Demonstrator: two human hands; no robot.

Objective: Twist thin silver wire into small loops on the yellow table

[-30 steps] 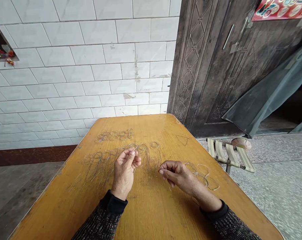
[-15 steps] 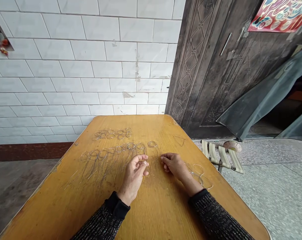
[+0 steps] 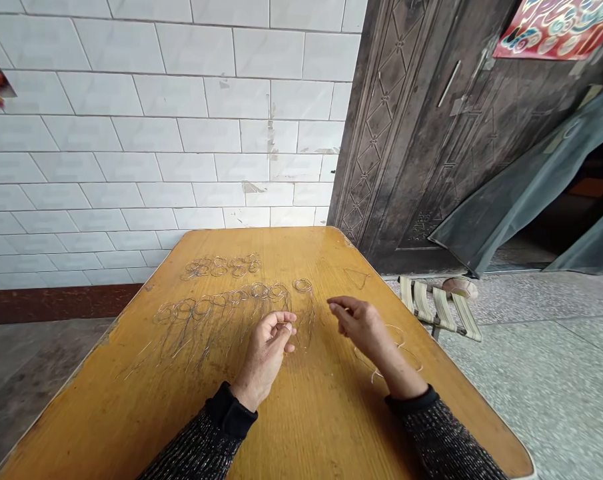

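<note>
Above the middle of the table, my left hand (image 3: 266,347) has its thumb and forefinger pinched together; whatever is between them is too fine to make out. To its right, my right hand (image 3: 364,327) is raised with the fingertips closed together, and any thin wire there cannot be made out. A single coil of thin wire (image 3: 302,286) with trailing ends lies just beyond and between the hands. Left of it runs a row of similar wire coils (image 3: 221,300). Loose loops of wire (image 3: 412,357) lie beneath my right forearm.
Further back on the wooden table (image 3: 291,427) is a second group of wire coils (image 3: 221,267). A bent triangular wire (image 3: 357,278) lies at the far right. Past the right edge stands a strapped folding stool (image 3: 441,307). A tiled wall (image 3: 191,160) rises behind.
My right hand has moved slightly right and lifted away from my left hand. My left hand stays almost where it was. The view has shifted slightly.
</note>
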